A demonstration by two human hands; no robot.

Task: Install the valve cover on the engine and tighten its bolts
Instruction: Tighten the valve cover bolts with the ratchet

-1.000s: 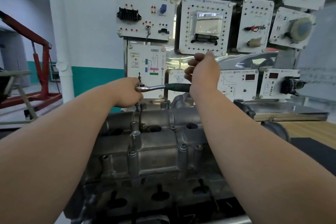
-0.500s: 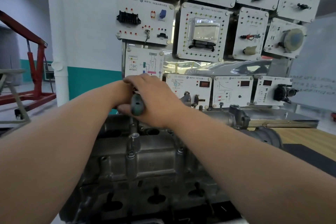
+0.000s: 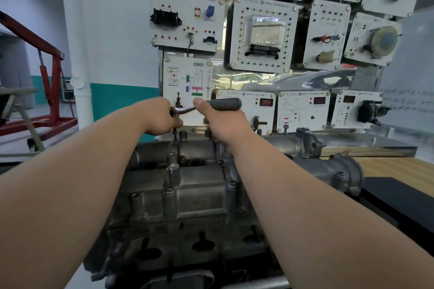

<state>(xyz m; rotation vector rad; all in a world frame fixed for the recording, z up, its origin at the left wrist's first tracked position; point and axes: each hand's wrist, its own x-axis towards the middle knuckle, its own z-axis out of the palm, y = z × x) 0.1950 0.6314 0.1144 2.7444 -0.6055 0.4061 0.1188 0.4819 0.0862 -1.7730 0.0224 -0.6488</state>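
Two hands work a ratchet wrench (image 3: 199,107) at the far edge of the valve cover (image 3: 195,185), which sits on the engine (image 3: 187,241). Left hand (image 3: 162,116) is closed around the wrench head; right hand (image 3: 223,122) grips the dark handle. Training panels (image 3: 263,33) stand behind.

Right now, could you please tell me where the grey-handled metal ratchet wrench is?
The ratchet wrench is centre-frame, level above the far edge of the grey valve cover, left hand at its head, right hand gripping its handle.
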